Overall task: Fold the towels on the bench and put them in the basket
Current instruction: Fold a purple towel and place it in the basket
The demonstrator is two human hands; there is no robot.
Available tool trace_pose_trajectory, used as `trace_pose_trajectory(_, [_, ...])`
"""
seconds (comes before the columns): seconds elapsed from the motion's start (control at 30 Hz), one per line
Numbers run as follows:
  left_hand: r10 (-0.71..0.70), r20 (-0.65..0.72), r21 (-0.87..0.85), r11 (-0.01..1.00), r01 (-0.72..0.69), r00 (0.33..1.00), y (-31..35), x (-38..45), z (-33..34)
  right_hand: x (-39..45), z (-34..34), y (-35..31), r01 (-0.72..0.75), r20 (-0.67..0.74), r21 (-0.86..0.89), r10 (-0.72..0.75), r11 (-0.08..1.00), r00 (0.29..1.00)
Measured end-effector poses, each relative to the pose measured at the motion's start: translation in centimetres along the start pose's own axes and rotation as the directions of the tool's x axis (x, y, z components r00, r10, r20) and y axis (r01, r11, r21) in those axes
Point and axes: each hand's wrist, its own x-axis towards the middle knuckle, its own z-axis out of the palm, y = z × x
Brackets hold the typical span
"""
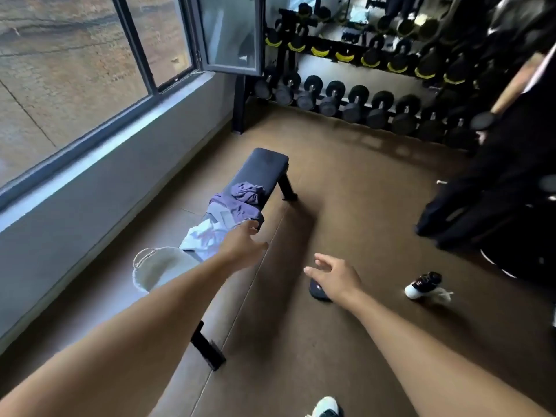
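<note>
A dark padded bench (264, 165) stands along the window wall. On it lie a crumpled purple towel (247, 191), a flatter purple-grey towel (233, 209) and a white patterned towel (204, 236) nearest me. A white woven basket (161, 267) sits on the floor at the bench's near left side, partly hidden by my left forearm. My left hand (242, 243) reaches out with relaxed fingers just right of the white towel and holds nothing. My right hand (334, 276) hovers over the floor right of the bench, fingers spread, empty.
A dumbbell rack (346, 97) lines the far wall. A person in dark clothes (505, 182) stands at the right. A black-and-white shoe (424, 285) and a dark flat object (317, 291) lie on the brown floor. An open window frame (231, 34) juts inward.
</note>
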Motion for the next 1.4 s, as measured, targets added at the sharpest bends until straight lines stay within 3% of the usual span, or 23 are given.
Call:
trace_pose_trajectory(0.27, [0.107, 0.143, 0.023, 0.993, -0.112, 0.984, 13.8, 8.6, 12.1, 8.1, -14.1, 7.7, -0.061, -0.131, 0.051, 0.067, 0.997, 0.989])
trace_pose_trajectory(0.6, [0.049, 0.202, 0.053, 0.997, -0.06, 0.978, 31.1, 19.2, 27.9, 19.7, -33.6, 18.9, -0.155, -0.115, 0.112, 0.168, 0.981, 0.979])
trace_pose_trajectory(1.0, [0.029, 0.045, -0.043, 0.999, -0.027, 0.999, 39.1, 33.7, 31.3, 34.4, -44.2, 17.3, -0.084, -0.005, -0.067, 0.084, 0.994, 0.996])
trace_pose_trajectory(1.4, [-0.112, 0.024, -0.056, 0.992, 0.113, 0.993, 41.7, 47.6, 31.5, 51.4, -48.3, 12.2, -0.016, 0.137, -0.168, 0.039, 0.986, 0.99])
